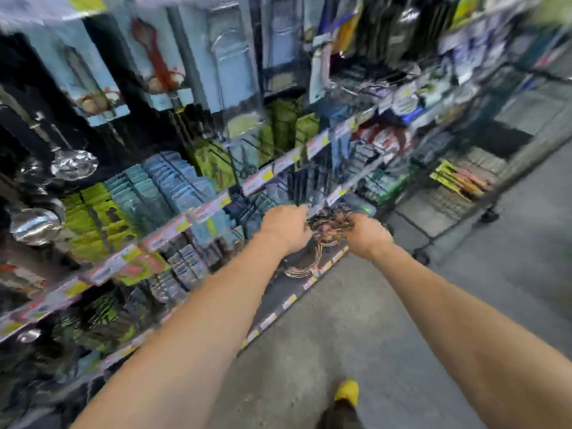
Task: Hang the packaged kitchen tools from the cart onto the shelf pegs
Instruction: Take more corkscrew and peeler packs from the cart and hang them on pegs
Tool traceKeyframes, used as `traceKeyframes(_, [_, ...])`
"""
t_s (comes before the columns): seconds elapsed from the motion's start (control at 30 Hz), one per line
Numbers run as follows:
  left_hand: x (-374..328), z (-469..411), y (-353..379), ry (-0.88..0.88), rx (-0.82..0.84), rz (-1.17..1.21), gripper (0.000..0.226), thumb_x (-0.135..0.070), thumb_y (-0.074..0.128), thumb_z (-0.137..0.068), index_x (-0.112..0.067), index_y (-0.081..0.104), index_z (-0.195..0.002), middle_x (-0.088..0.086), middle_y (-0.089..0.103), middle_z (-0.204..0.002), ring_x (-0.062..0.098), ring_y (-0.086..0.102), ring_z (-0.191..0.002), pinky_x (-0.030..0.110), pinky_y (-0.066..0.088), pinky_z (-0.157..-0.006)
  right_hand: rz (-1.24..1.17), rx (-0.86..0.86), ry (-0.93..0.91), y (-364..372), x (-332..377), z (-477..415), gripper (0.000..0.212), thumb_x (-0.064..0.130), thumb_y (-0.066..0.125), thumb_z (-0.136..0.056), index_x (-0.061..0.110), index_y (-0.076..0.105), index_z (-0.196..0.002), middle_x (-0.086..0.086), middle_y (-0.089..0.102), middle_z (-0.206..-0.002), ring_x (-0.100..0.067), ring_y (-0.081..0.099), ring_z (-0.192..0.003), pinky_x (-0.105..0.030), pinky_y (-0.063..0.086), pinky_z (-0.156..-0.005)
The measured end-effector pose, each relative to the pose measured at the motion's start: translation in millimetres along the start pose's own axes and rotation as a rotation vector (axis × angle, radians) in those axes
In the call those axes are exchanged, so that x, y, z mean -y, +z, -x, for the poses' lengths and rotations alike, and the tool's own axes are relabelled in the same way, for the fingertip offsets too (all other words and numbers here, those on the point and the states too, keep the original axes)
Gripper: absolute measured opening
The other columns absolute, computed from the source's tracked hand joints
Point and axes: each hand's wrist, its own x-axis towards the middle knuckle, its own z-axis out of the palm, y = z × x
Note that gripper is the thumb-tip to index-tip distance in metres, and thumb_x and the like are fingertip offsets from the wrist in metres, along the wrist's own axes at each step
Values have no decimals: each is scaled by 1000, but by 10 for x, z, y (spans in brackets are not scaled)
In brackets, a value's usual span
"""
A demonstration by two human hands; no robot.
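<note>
Subject item: a glinting bundle of clear-wrapped metal kitchen tools [330,222] is sitting between the two hands, level with the front edge of a lower shelf. Motion blur is obscuring its outline, so its long axis and the way it points cannot be told. Round wire loops [301,264] are showing just below it, down and to the left, in front of the shelf; whether they belong to the same bundle cannot be told.

Left hand [286,226]: it is reaching forward with its back to the camera, and its fingers are curling narrowly round the left side of the bundle, gripping it.

Right hand [366,232]: it is reaching in from the opposite side, its fingers likewise curling closed on the right side of the bundle. Both forearms are extending straight out from the wearer, and the bundle is lying directly between the fingertips.

Surroundings: the tiered shop shelving with white and yellow price strips [216,209] is running along the left, and blue carded packages [173,184] and green carded packages [93,212] are hanging from it in rows. Polished steel ladles [74,164] are hanging at far left. A black wire cart on castors [448,199] is standing to the right, beyond the hands, carrying mixed packaged goods. A yellow shoe tip [348,390] is resting on the grey concrete floor [371,320].
</note>
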Motion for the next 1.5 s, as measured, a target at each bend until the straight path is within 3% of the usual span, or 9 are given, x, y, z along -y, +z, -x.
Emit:
traceKeyframes(0.07, [-435, -350, -45, 88, -14, -24, 44, -37, 52, -97, -17, 53, -136, 12, 66, -126, 37, 64, -115, 45, 51, -89, -8, -44, 58, -278, -403, -114, 40, 33, 55, -89, 26, 62, -127, -9, 67, -126, -34, 63, -116, -40, 51, -94])
traceKeyframes(0.33, [-2015, -1942, -94, 273, 45, -94, 45, -37, 47, -100, -18, 52, -140, 9, 65, -129, 34, 64, -110, 44, 53, -86, 18, -106, 236, -1252, -2035, -888, 43, 28, 49, -95, 21, 56, -136, -10, 61, -136, -32, 59, -121, -41, 54, -93])
traceKeyframes(0.5, [-2842, -2853, -168, 300, 82, -133, 45, -38, 50, -99, -17, 52, -139, 8, 70, -110, 32, 68, -97, 40, 52, -79, 58, -84, 299, -1884, -2866, -1405, 43, 24, 50, -98, 16, 51, -140, -10, 59, -137, -33, 58, -122, -41, 50, -92])
traceKeyframes(0.6, [-3241, -3310, -206, 341, 90, -151, 47, -38, 49, -101, -17, 49, -143, 10, 67, -124, 33, 65, -109, 41, 50, -86, 45, -96, 341, -2165, -3253, -1722, 43, 31, 51, -96, 17, 54, -136, -11, 61, -133, -33, 61, -117, -41, 54, -93])
traceKeyframes(0.77, [-3771, -4154, -230, 386, 57, -185, 46, -38, 50, -101, -13, 49, -140, 15, 60, -135, 39, 58, -124, 46, 46, -99, 0, -96, 376, -2397, -3809, -2353, 45, 29, 50, -97, 19, 52, -140, -12, 61, -136, -34, 60, -121, -43, 53, -96])
traceKeyframes(0.93, [-4203, -5326, -94, 421, 80, -223, 42, -40, 49, -99, -13, 51, -130, 15, 63, -129, 39, 61, -120, 47, 47, -98, 18, -65, 422, -2614, -4434, -3306, 45, 30, 49, -94, 17, 52, -137, -11, 63, -134, -34, 62, -119, -44, 55, -94])
traceKeyframes(1.07, [-4455, -6221, 23, 432, 133, -215, 41, -40, 48, -99, -13, 52, -130, 14, 63, -130, 37, 60, -120, 46, 45, -97, 23, -68, 428, -2807, -4790, -4000, 51, 32, 50, -92, 23, 50, -142, -9, 59, -140, -32, 61, -123, -42, 53, -97])
traceKeyframes(1.5, [-5317, -8572, 463, 394, 336, -256, 47, -41, 49, -100, -14, 49, -139, 13, 59, -138, 36, 57, -127, 47, 44, -103, 67, 55, 466, -3303, -6145, -6053, 45, 29, 50, -91, 19, 57, -134, -9, 63, -135, -31, 63, -119, -41, 55, -96])
